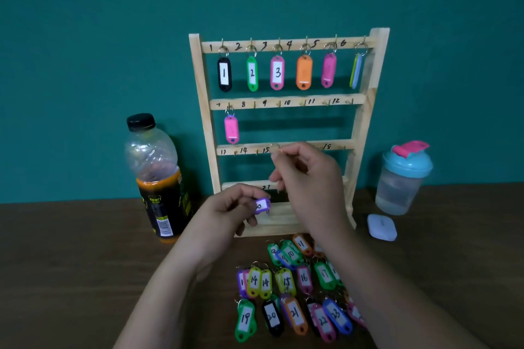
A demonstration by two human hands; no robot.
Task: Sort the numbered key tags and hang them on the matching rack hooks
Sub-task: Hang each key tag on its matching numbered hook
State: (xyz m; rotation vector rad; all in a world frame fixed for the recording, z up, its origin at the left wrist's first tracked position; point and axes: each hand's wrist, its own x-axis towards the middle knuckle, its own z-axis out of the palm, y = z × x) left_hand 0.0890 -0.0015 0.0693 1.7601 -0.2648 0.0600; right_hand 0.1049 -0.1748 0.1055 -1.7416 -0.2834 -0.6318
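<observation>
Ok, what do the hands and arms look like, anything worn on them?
Both are bare: the left hand and right hand show no gloves, rings or watch; the left forearm and right forearm are uncovered to the frame edge, no sleeve in view.

Teal wall [85,37] (matte) behind brown table [71,263].

Loose tags [295,289] before rack [286,99], between bottles.
</observation>
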